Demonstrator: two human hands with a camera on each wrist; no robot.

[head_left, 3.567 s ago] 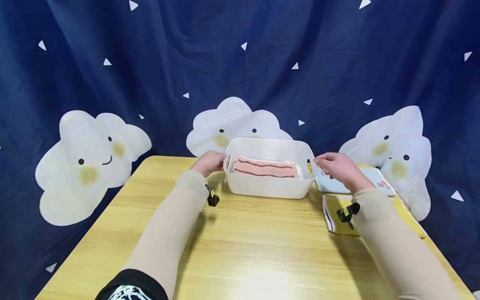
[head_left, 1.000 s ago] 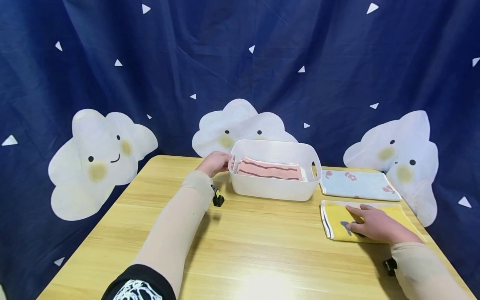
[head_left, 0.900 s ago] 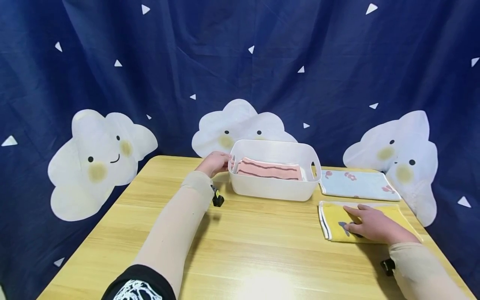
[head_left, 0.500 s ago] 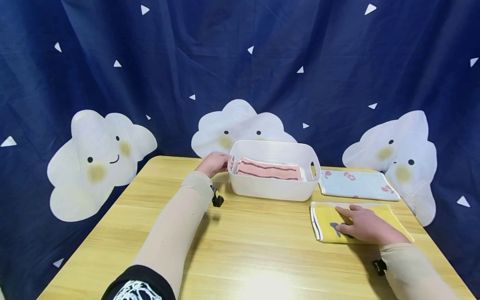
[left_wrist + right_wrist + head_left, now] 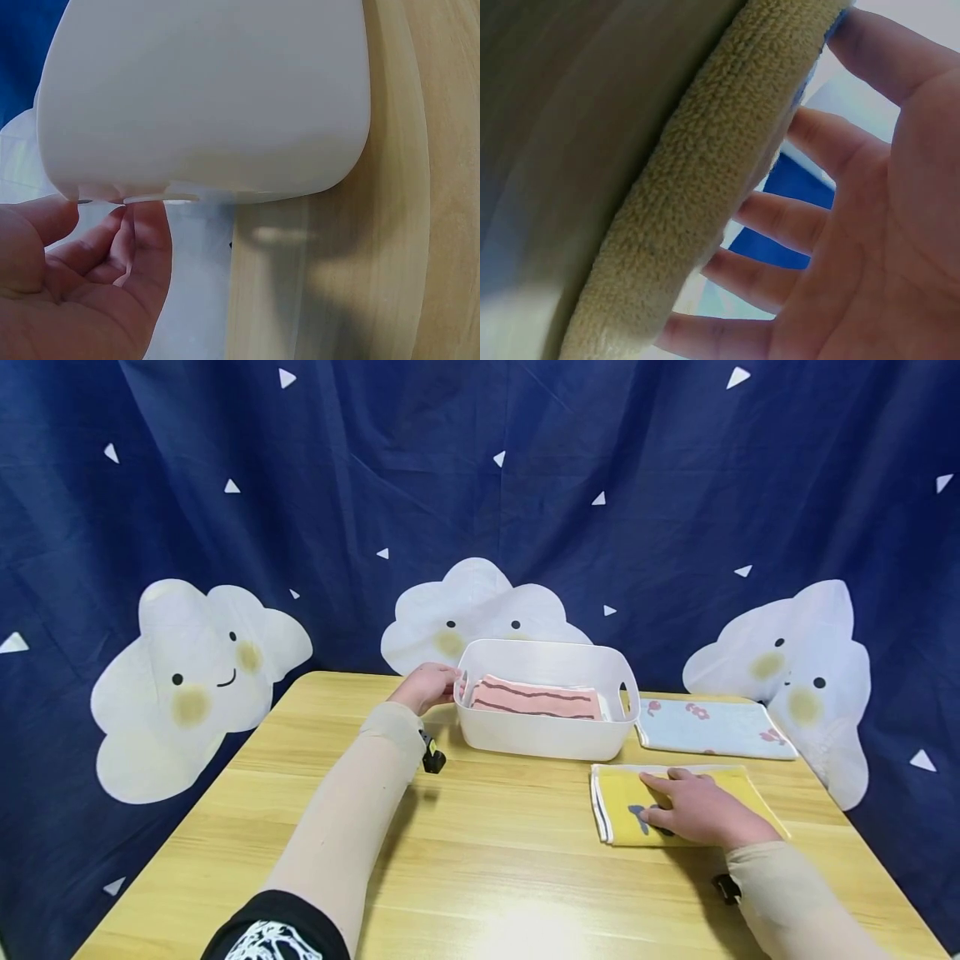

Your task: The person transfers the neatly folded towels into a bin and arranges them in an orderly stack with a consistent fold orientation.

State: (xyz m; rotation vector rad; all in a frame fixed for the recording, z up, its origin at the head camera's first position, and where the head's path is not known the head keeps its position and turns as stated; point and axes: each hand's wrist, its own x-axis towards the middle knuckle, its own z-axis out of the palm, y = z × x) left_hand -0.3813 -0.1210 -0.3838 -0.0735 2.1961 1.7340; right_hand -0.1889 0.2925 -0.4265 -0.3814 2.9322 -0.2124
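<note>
At the table's far side stands a white plastic basket, its left handle held by my left hand. In the left wrist view the thumb lies at the rim and the fingers reach into the handle slot. A pink towel with dark wavy stripes lies folded inside the basket. My right hand rests on a folded yellow towel with white edging, right of centre. Up close, its spread fingertips press on the towel's top and do not curl round it.
A folded light-blue towel with pink flowers lies right of the basket, behind the yellow one. The wooden table ends at a dark blue curtain with cloud faces.
My right hand has left the basket's right handle and moved onto the yellow towel. Towel and hand have since slid left across the table. The left hand stays at the basket.
</note>
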